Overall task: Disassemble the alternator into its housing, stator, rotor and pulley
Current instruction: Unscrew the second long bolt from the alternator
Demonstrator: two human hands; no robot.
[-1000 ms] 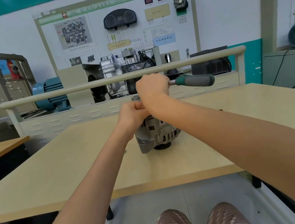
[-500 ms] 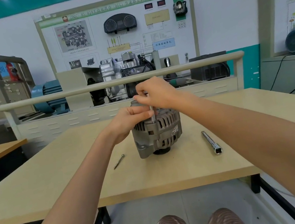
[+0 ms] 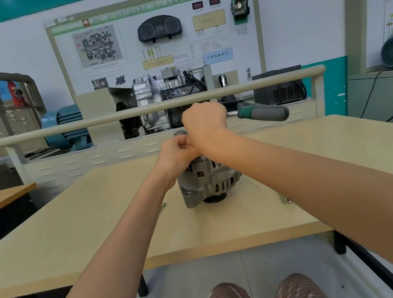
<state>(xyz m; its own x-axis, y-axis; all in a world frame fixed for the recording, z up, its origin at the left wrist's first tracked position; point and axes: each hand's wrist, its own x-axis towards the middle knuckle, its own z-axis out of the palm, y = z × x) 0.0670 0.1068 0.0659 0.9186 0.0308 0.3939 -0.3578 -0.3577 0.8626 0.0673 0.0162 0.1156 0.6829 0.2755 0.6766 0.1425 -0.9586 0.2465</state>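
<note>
The table (image 3: 335, 150) carries the alternator (image 3: 209, 180) at its centre, standing unclamped on its pulley (image 3: 215, 198). The right hand (image 3: 205, 121) is fisted round a ratchet wrench (image 3: 262, 113) whose handle points to 3 o'clock, while the left hand (image 3: 178, 153), fingers curled, grips the housing top. Risks: the wrench may slip off the fastener or topple the body, and a loose bolt (image 3: 163, 205) at 9 o'clock may roll away.
</note>
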